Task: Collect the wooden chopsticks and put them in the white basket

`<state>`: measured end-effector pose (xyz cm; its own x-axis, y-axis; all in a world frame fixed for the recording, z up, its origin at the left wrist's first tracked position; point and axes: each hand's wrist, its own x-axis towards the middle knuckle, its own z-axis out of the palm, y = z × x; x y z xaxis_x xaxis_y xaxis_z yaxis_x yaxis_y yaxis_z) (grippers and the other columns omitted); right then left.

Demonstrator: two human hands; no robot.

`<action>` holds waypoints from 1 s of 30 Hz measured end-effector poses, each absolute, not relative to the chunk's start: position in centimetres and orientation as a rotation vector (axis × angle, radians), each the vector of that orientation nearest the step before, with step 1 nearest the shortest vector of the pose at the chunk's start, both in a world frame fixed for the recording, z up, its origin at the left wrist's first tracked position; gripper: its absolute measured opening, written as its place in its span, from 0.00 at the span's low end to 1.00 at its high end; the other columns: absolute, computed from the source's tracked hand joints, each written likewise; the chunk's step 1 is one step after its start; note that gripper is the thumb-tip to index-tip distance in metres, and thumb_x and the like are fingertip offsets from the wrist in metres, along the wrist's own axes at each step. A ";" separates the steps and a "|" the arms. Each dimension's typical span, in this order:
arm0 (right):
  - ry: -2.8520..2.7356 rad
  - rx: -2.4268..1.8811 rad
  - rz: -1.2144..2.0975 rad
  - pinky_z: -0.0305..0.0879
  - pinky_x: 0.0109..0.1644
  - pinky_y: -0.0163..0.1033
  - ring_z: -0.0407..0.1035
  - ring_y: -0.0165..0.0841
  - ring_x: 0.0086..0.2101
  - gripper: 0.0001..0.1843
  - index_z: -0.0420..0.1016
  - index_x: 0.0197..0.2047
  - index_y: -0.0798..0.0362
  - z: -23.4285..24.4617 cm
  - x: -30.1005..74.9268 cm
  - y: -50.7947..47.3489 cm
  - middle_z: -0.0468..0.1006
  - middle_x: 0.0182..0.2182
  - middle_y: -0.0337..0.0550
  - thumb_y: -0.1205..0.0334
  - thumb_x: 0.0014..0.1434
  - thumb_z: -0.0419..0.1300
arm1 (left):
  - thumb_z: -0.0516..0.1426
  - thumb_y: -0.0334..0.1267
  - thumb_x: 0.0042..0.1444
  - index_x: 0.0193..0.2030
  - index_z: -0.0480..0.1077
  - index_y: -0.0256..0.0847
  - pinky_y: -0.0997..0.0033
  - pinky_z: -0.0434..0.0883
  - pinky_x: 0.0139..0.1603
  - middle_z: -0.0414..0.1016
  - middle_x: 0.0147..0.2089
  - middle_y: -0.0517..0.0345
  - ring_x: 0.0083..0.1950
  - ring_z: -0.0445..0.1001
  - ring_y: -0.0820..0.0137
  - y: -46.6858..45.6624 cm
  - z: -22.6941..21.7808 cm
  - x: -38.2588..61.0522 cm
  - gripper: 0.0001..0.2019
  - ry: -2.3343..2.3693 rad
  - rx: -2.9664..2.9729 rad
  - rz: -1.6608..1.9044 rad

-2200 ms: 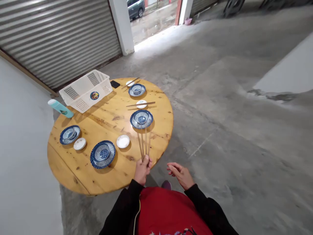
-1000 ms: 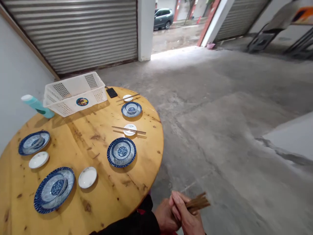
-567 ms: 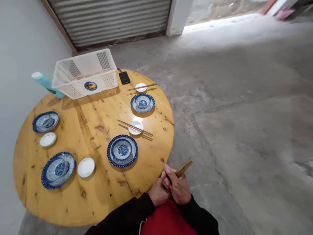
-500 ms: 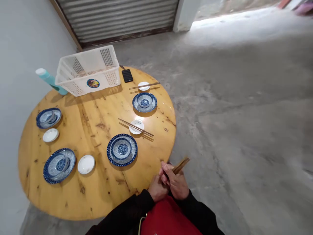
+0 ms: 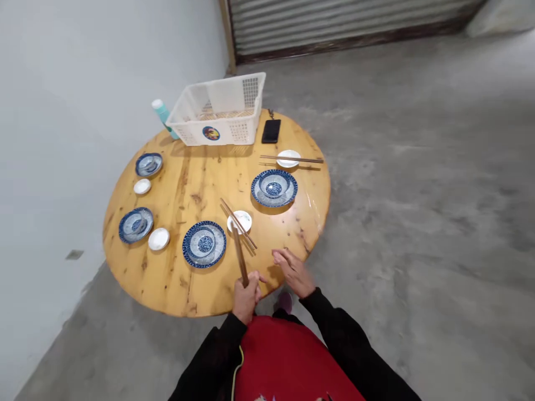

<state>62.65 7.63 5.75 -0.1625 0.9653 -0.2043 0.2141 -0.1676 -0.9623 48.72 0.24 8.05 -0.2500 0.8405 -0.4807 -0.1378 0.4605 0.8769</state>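
Observation:
My left hand is closed round a bundle of brown chopsticks, which stands up over the near edge of the round wooden table. My right hand is beside it, empty, with its fingers spread over the table edge. Just beyond lie a pair of chopsticks across a small white dish and a blue patterned plate with a bowl.
Other blue plates with bowls and white dishes ring the table. At the back stand a white plastic basket, a teal bottle and a black phone. A grey wall rises left; concrete floor lies right.
The view has swung round the table. Both hands held the chopstick bundle together beside the table edge; now my left hand alone holds it upright and my right hand has let go.

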 end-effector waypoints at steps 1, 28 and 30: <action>-1.491 -1.453 1.375 0.68 0.47 0.43 0.75 0.41 0.39 0.20 0.78 0.42 0.52 4.7 62.3 8.6 0.81 0.41 0.50 0.46 0.62 0.53 | 0.58 0.63 0.55 0.29 0.71 0.37 0.78 0.47 0.17 0.52 0.11 0.70 0.14 0.47 0.81 0.1 8.3 48.7 0.26 1.589 0.603 1.107; -1.413 -1.386 1.794 0.64 0.24 0.35 0.70 0.31 0.21 0.17 0.68 0.27 0.52 -0.1 56.7 12.0 0.77 0.23 0.44 0.45 0.51 0.57 | 0.56 0.53 0.56 0.37 0.71 0.37 0.78 0.45 0.18 0.62 0.19 0.68 0.15 0.46 0.82 4.8 4.4 45.7 0.18 1.741 0.278 1.328; -1.506 -1.395 1.751 0.64 0.25 0.35 0.69 0.32 0.21 0.16 0.68 0.26 0.52 -0.1 56.2 12.1 0.76 0.22 0.42 0.47 0.51 0.55 | 0.55 0.51 0.57 0.37 0.71 0.38 0.77 0.48 0.19 0.62 0.19 0.68 0.15 0.49 0.80 4.4 3.9 45.2 0.16 1.846 0.297 1.317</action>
